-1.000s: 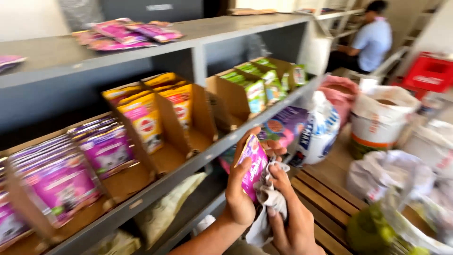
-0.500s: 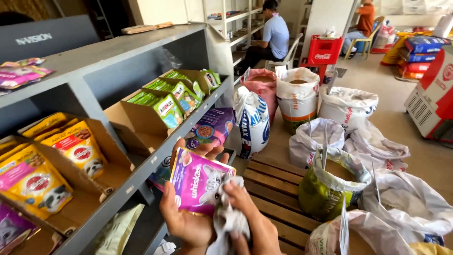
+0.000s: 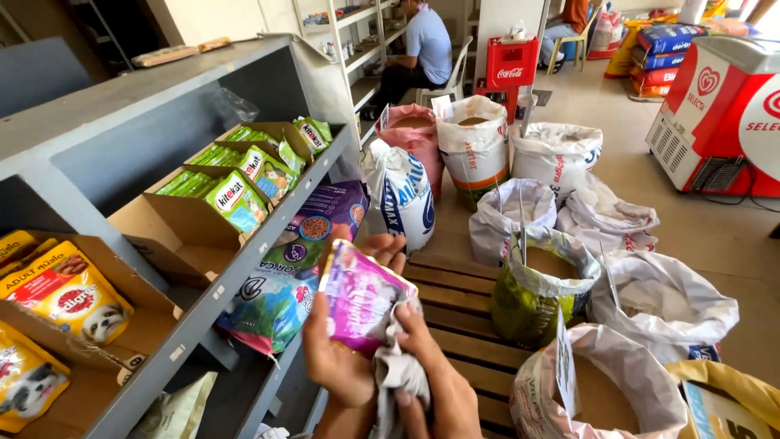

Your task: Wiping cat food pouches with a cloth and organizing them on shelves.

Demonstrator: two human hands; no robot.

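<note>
My left hand (image 3: 340,341) grips a purple pet-food pouch (image 3: 364,297) from behind, with the fingertips curled over its top edge. My right hand (image 3: 435,382) presses a crumpled grey-white cloth (image 3: 396,370) against the lower right part of the pouch. Both hands are low in the middle of the view, in front of a grey shelf unit (image 3: 203,301).
Cardboard trays hold green pouches (image 3: 236,195) and yellow pouches (image 3: 65,289) on the shelf. Open sacks (image 3: 536,284) of feed stand on a wooden pallet (image 3: 455,317) to the right. A red freezer (image 3: 723,114) is far right. A seated person (image 3: 422,49) is at the back.
My head has turned to the right, so the shelf slid left and more sacks and the freezer came into view. The hands keep the pouch and the cloth together.
</note>
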